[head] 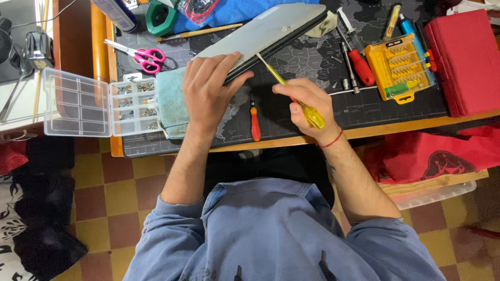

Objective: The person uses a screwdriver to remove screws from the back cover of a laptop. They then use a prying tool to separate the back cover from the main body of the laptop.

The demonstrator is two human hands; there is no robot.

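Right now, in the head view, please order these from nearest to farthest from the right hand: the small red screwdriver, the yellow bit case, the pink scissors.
From the right hand:
1. Small red screwdriver, just to its left on the mat.
2. Yellow bit case, to its right.
3. Pink scissors, far left, beyond the left hand.

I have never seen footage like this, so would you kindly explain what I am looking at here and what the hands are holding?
This is one picture from a camera worn on a person's head, looking down at their own two bare hands over a desk. The left hand steadies a closed grey laptop that is tipped up on its edge. The right hand grips a yellow-handled screwdriver, its tip at the laptop's edge. Nearby lie pink scissors, a clear parts box, a small red screwdriver, a yellow bit set and a red case.
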